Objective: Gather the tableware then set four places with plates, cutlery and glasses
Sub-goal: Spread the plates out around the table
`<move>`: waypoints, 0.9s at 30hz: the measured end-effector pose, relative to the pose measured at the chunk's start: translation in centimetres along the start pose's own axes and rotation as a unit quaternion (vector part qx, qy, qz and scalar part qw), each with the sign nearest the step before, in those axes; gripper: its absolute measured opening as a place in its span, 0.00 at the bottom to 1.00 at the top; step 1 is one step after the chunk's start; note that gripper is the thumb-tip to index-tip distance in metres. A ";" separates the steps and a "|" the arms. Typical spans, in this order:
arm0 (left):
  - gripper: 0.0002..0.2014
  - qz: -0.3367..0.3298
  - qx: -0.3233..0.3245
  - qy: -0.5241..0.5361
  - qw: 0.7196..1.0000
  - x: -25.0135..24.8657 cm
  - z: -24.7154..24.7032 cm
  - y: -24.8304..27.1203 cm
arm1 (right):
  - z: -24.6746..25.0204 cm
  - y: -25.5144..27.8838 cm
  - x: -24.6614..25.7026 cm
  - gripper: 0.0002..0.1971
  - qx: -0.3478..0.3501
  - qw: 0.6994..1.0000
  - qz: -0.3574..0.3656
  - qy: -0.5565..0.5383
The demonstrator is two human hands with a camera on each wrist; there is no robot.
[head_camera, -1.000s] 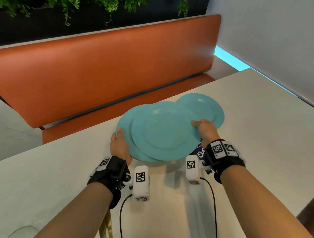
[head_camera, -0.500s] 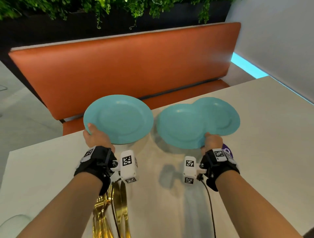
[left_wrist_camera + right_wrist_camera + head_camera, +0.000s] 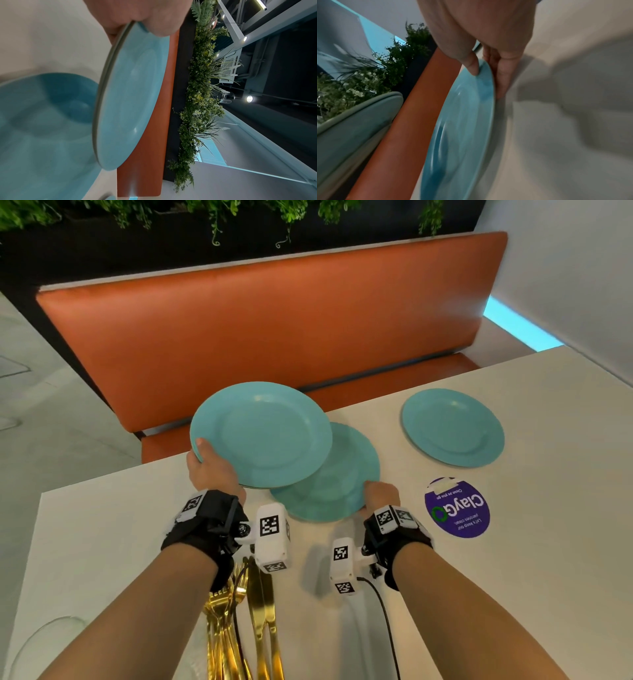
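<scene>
Plates [image 3: 260, 436]: left hand [image 3: 214, 470] pinches a raised stack of two, overlapping the plate [image 3: 346, 487] that the right hand [image 3: 380, 496] grips low over the worktop [image 3: 531, 577]; rims may clash or the stack slip.
</scene>
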State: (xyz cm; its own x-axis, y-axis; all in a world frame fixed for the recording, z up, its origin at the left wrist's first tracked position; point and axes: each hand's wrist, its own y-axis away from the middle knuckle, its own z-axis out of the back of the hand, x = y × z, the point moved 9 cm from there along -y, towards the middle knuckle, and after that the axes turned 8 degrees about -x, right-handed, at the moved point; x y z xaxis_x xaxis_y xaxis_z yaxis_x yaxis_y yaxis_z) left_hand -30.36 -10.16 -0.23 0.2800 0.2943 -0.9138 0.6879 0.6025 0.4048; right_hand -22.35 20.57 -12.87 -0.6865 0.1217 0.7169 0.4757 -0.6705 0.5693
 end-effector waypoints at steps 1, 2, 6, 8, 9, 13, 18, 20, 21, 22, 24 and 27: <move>0.20 0.000 -0.003 0.002 1.000 -0.1 0.1 -0.1 | -0.5 -1.1 -0.6 0.15 0.016 1.000 -0.001 0.010; 0.20 -0.001 -0.004 0.004 1.000 -0.2 0.2 -0.2 | -0.7 -1.4 -0.8 0.14 0.024 1.000 -0.001 0.011; 0.20 0.009 0.014 0.007 1.000 -0.4 0.2 -0.1 | -0.1 1.8 0.4 0.10 0.070 0.998 -0.009 0.003; 0.20 0.013 0.019 0.007 1.000 -0.3 0.3 0.0 | 0.0 2.2 0.1 0.14 0.080 0.997 -0.022 -0.007; 0.20 0.014 0.020 0.005 1.000 -0.3 0.3 0.0 | 0.2 2.4 0.1 0.15 0.082 0.996 -0.026 -0.010; 0.21 0.018 0.034 0.001 0.999 0.1 -0.2 0.5 | 0.9 2.3 -0.2 0.13 0.052 0.998 -0.046 0.004; 0.20 0.017 0.048 -0.016 0.999 0.4 -1.1 0.9 | 4.1 0.7 1.1 0.14 -0.046 0.991 -0.004 0.122; 0.20 0.022 0.057 -0.014 0.998 0.7 -1.6 1.0 | 6.0 0.1 2.2 0.22 -0.059 0.994 0.006 0.093; 0.20 0.024 0.062 -0.014 0.998 0.9 -1.9 1.0 | 7.1 -0.6 2.2 0.26 -0.076 0.995 -0.003 0.064; 0.20 0.023 0.066 -0.019 0.997 1.0 -2.3 1.0 | 8.0 -1.2 2.2 0.28 -0.071 0.996 -0.030 -0.032; 0.20 0.020 0.073 -0.026 0.997 1.4 -2.9 1.0 | 9.4 -4.0 2.0 0.24 -0.051 0.979 -0.062 -0.187; 0.20 0.011 0.072 -0.041 0.996 1.8 -3.9 1.1 | 10.9 -5.4 1.8 0.18 -0.025 0.954 -0.102 -0.280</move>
State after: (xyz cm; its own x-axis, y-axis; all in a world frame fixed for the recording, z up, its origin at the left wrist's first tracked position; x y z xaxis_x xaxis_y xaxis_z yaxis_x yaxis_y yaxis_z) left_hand -31.70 -6.03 -1.30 0.3461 0.2404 -0.9069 0.7683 0.4821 0.4210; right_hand -20.14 32.36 -10.26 -0.3543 0.6160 0.7036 0.3270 -0.6232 0.7104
